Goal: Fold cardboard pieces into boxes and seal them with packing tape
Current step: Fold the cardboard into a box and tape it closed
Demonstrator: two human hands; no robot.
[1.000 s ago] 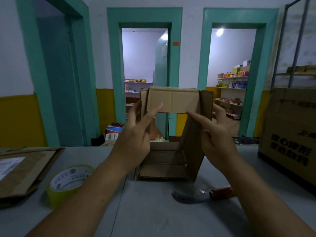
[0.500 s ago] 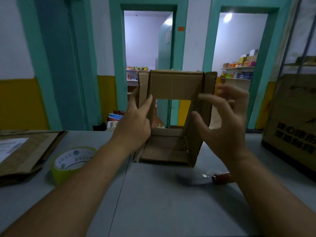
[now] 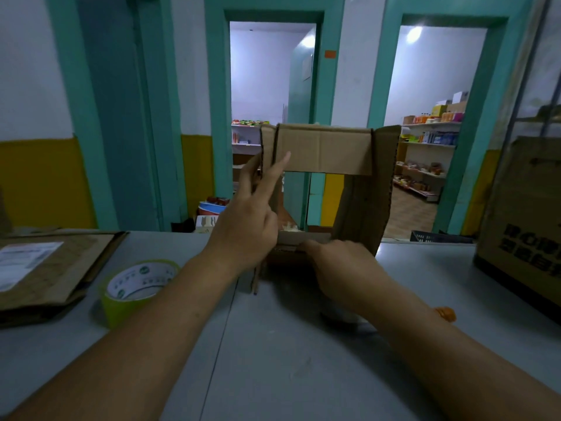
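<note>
two hands on the cardboard box (image 3: 328, 153) at 12 o'clock on the worktop (image 3: 273, 360): my left hand (image 3: 246, 226) braces its left wall, fingers (image 3: 280, 165) straight; my right hand (image 3: 340, 265) lies on the bottom flap (image 3: 306, 237), grip hidden, i cannot tell. i'd fold that flap square along its crease.
</note>
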